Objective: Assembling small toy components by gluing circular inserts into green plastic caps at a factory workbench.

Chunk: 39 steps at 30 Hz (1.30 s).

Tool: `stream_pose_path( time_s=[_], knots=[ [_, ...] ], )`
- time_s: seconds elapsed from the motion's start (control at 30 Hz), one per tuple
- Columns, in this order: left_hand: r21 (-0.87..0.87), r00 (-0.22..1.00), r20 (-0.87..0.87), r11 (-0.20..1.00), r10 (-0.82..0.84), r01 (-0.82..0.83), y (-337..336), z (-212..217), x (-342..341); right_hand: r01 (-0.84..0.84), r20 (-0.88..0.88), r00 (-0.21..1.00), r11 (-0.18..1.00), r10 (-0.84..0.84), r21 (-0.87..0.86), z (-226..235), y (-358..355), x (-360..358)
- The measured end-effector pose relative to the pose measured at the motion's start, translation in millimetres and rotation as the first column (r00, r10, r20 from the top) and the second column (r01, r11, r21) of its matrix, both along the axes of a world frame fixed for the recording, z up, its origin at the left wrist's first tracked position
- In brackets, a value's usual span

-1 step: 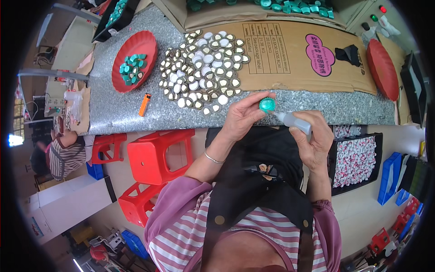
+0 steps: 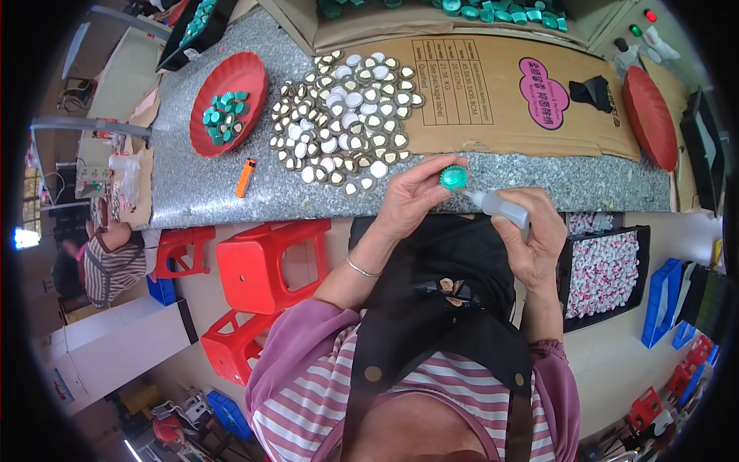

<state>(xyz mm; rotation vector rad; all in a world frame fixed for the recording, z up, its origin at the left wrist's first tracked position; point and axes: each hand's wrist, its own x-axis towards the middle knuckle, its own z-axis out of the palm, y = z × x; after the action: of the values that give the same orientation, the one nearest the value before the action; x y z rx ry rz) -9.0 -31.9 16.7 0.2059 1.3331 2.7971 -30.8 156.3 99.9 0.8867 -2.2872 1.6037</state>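
Observation:
A green ridged cap (image 2: 453,177) is pinched between the thumb and fingers of my left hand (image 2: 409,196), its hollow side facing up. My right hand (image 2: 536,235) is wrapped round a small translucent squeeze bottle (image 2: 502,208). The bottle's thin nozzle points left at the cap's rim; whether it touches cannot be made out. Just left of my hands, a wide spread of round pieces with pale centres and dark rims (image 2: 350,123) covers the granite worktop (image 2: 300,204). A red scalloped dish (image 2: 202,85) at the far left holds several green caps (image 2: 225,115).
An orange lighter (image 2: 245,179) lies below the dish. Flattened cardboard (image 2: 508,135) covers the right of the worktop, beside another red dish (image 2: 650,115). More green caps (image 2: 508,14) fill a compartment behind. Red stools (image 2: 258,258) stand lower left; a black crate (image 2: 604,273) stands lower right.

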Motion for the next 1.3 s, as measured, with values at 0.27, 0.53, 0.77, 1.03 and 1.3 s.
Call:
stream_pose_path(
  time_s=[0.27, 0.53, 0.77, 1.03, 1.3],
  knots=[
    [-0.151, 0.992, -0.121, 0.987, 0.033, -0.051, -6.1, -2.5, -4.5, 0.001, 0.029, 1.000, 0.999, -0.003, 0.043, -2.2, 3.6, -2.3],
    [-0.079, 0.990, -0.045, 0.987, 0.137, -0.140, -11.0, -6.9, -3.6, 0.101, 0.328, 0.942, 0.862, 0.079, -0.497, -42.9, 31.3, -0.6],
    [-0.018, 0.959, 0.055, 0.961, 0.277, -0.276, -32.8, -4.5, 5.2, 0.468, 0.441, 0.848, 0.807, -0.294, -0.361, -96.6, 81.9, -30.8],
    [0.033, 0.896, -0.006, 0.896, 0.444, -0.443, -64.6, 11.8, 9.0, 0.569, 0.230, 0.810, 0.818, -0.539, -0.087, -102.7, 73.9, -45.7],
    [0.023, 0.882, -0.065, 0.885, 0.466, -0.465, -81.0, 13.8, 15.1, 0.141, -0.045, 0.990, 0.985, -0.137, 0.102, -65.5, -53.4, -8.8]
  ],
)
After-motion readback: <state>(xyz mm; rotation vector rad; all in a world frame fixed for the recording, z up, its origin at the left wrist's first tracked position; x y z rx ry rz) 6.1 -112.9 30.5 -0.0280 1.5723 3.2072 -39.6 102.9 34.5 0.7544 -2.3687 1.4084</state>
